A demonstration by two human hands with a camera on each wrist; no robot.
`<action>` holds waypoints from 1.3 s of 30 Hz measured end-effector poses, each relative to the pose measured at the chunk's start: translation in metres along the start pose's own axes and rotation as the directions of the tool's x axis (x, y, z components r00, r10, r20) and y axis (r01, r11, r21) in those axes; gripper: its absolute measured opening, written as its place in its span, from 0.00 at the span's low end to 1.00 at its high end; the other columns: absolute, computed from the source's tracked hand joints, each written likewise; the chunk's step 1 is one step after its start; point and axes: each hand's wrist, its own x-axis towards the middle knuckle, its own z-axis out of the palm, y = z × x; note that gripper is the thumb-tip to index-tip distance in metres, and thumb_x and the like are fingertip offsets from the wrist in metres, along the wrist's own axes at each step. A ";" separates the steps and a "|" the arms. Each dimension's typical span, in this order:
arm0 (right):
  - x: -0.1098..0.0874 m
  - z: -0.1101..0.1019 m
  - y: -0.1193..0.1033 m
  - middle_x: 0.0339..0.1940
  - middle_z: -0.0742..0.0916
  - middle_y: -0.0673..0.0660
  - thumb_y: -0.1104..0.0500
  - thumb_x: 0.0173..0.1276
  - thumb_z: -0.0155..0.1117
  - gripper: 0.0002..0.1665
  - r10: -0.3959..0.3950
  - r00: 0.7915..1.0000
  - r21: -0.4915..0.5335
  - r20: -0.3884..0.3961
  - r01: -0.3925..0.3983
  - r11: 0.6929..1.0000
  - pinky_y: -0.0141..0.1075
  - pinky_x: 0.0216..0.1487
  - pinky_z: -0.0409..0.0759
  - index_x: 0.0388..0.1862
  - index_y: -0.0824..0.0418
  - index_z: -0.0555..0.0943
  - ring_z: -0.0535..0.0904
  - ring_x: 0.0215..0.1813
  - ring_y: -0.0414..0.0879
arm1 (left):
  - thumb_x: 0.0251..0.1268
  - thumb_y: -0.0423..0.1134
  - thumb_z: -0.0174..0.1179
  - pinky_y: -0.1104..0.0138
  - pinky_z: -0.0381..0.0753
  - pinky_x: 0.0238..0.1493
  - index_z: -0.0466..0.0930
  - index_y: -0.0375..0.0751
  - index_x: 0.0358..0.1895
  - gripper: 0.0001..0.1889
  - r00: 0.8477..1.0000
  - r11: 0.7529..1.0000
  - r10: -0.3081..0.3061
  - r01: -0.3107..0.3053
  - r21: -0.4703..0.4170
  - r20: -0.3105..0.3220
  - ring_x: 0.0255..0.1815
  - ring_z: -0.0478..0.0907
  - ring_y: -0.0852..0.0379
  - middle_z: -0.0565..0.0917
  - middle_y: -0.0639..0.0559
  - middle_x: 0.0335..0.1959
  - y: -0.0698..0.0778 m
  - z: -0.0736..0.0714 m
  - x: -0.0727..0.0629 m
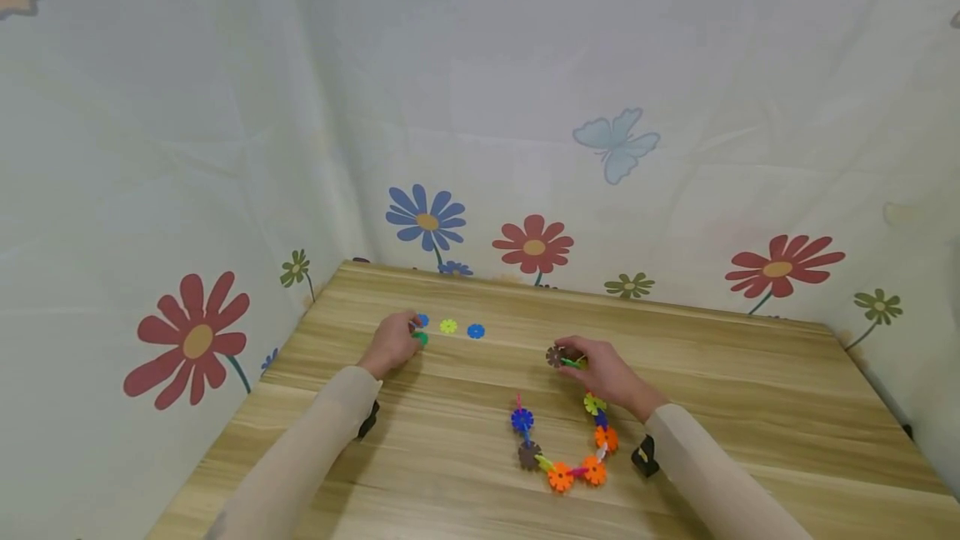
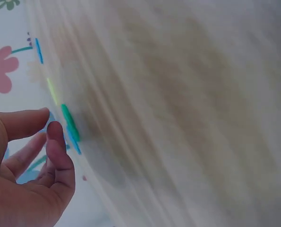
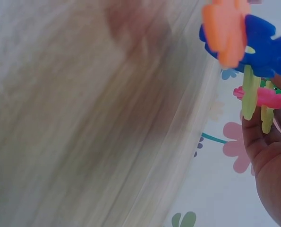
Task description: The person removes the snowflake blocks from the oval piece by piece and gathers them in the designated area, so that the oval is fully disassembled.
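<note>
Near the far left of the table, my left hand (image 1: 393, 343) reaches beside a green flower-shaped disc (image 1: 422, 339). In the left wrist view its thumb and fingertips are slightly apart, with the green disc (image 2: 70, 123) just beyond them and nothing visible between them. A blue disc (image 1: 423, 320) is partly behind the fingertips. My right hand (image 1: 606, 369) pinches one end of a chain of interlocked flower discs, close to a brown disc (image 1: 555, 356) and a green one (image 1: 572, 362). The chain curves below in a U through orange discs (image 1: 560, 477) to a blue disc (image 1: 522, 420).
A yellow disc (image 1: 448, 327) and another blue disc (image 1: 476, 331) lie in a row right of my left hand. The wooden table (image 1: 450, 407) meets a flower-printed curtain (image 1: 480, 148) at its back and left edges.
</note>
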 end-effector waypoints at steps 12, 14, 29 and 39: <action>0.000 0.000 -0.002 0.43 0.85 0.55 0.61 0.63 0.67 0.19 0.019 1.000 0.035 -0.019 -0.019 0.999 0.41 0.46 0.79 0.52 0.63 0.76 0.82 0.43 0.45 | 0.61 0.32 0.60 0.63 0.76 0.32 0.78 0.33 0.45 0.10 0.997 0.994 0.060 -0.055 -0.097 0.055 0.30 0.76 0.54 0.80 0.46 0.35 0.042 0.016 0.000; 0.000 0.000 -0.003 0.42 0.85 0.54 0.61 0.63 0.67 0.19 0.025 0.999 0.037 -0.022 -0.024 0.999 0.41 0.46 0.79 0.51 0.62 0.76 0.82 0.43 0.45 | 0.61 0.33 0.60 0.63 0.76 0.32 0.79 0.34 0.43 0.09 0.994 0.992 0.090 -0.084 -0.097 0.058 0.30 0.76 0.55 0.80 0.47 0.33 0.049 0.020 -0.001; 0.001 0.004 -0.002 0.40 0.86 0.52 0.62 0.62 0.67 0.18 -0.019 0.999 0.012 -0.032 0.020 1.000 0.39 0.44 0.80 0.51 0.61 0.76 0.82 0.41 0.42 | 0.65 0.37 0.58 0.65 0.75 0.35 0.82 0.39 0.37 0.06 0.971 0.969 0.191 -0.164 -0.184 0.142 0.32 0.74 0.58 0.79 0.53 0.31 0.089 0.061 -0.012; 0.002 0.004 -0.003 0.41 0.86 0.52 0.62 0.63 0.67 0.17 -0.036 0.999 0.045 -0.023 0.037 0.998 0.39 0.45 0.80 0.50 0.60 0.77 0.82 0.42 0.43 | 0.67 0.41 0.57 0.68 0.74 0.28 0.82 0.40 0.38 0.09 0.960 0.953 0.155 -0.083 -0.292 0.233 0.27 0.76 0.58 0.82 0.49 0.29 0.110 0.084 -0.018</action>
